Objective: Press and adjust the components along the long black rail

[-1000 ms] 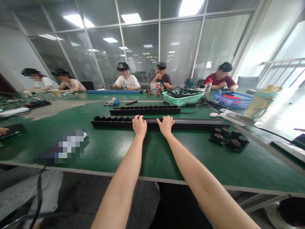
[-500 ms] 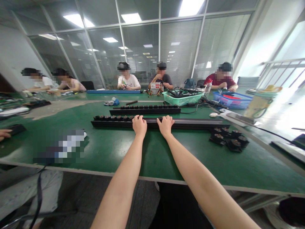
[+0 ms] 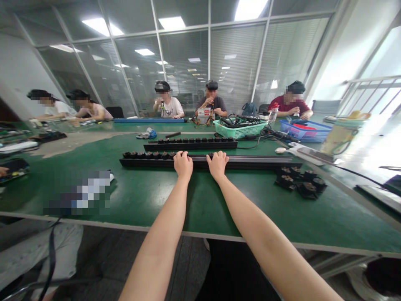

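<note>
A long black rail (image 3: 150, 163) lies crosswise on the table before me, with a row of small black modules (image 3: 147, 155) seated along its left part. Over the middle of the rail, at the end of that row, my left hand (image 3: 183, 165) is closed with its fingers curled across the top. My right hand (image 3: 218, 164) grips the rail a short way to the right, thumb toward the left hand. A small dark piece (image 3: 211, 155) shows by that thumb; whether it is held is unclear. To the right, the rail's grooved top (image 3: 263, 159) is bare.
A second black rail with modules (image 3: 191, 145) lies behind. Several loose black modules (image 3: 301, 180) are piled at right. Farther back stand a green basket of cables (image 3: 239, 131) and a blue basket (image 3: 307, 133). A blurred object (image 3: 81, 192) lies at left. Co-workers sit across the table.
My hands and the rail stay almost still. Across the table, a co-worker in a white shirt has raised a hand toward the head. At far left, a neighbour's black device has been turned.
</note>
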Demonstrator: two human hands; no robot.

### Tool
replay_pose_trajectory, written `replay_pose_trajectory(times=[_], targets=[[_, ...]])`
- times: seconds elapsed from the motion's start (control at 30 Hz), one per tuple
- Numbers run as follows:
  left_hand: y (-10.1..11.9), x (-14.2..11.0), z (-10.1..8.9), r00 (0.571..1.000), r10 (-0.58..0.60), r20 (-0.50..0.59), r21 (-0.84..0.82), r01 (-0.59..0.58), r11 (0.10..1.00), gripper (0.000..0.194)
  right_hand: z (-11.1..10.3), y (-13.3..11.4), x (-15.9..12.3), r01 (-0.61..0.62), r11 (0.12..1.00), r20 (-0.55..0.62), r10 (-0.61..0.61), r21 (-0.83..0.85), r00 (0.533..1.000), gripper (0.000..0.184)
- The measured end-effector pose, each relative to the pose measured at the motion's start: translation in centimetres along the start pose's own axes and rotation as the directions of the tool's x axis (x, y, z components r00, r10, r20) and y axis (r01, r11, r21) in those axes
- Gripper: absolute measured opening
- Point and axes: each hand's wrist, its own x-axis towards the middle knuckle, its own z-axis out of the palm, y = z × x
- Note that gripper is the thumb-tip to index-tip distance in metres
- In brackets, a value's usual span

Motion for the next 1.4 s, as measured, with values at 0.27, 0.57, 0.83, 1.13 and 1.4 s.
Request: replay_pose_trajectory(times=[0.27,0.57,0.83,1.13,1.4], targets=[[-0.17,0.00,0.06,1.000,0.015,-0.003,0.005,-0.015,1.000,0.039,-0.02,-0.02,0.02,-0.002,1.000,0.017,0.002,-0.018,1.000,0.037],[-0.04,-0.06,0.06,1.000,0.011,-0.004,0.004,-0.011,1.000,0.038,-0.28,0.05,-0.09,-0.004,1.000,0.030,0.004,-0.016,1.000,0.037],[-0.04,-0.05,-0.01,1.000,0.006,0.003,0.000,-0.006,1.000,0.038,-0.57,0.00,-0.13,-0.013,1.000,0.026,0.013,0.012,1.000,0.036],[-0.21,0.06,0.11,1.000,0.011,-0.004,-0.003,-0.011,1.000,0.038,-0.71,-0.02,-0.05,-0.034,0.999,0.010,0.034,-0.004,0.999,0.036],[-0.10,0.00,0.06,1.000,0.008,0.001,0.000,-0.008,1.000,0.038,-0.80,0.28,0.17,-0.010,0.998,0.005,0.011,-0.057,1.000,0.036]])
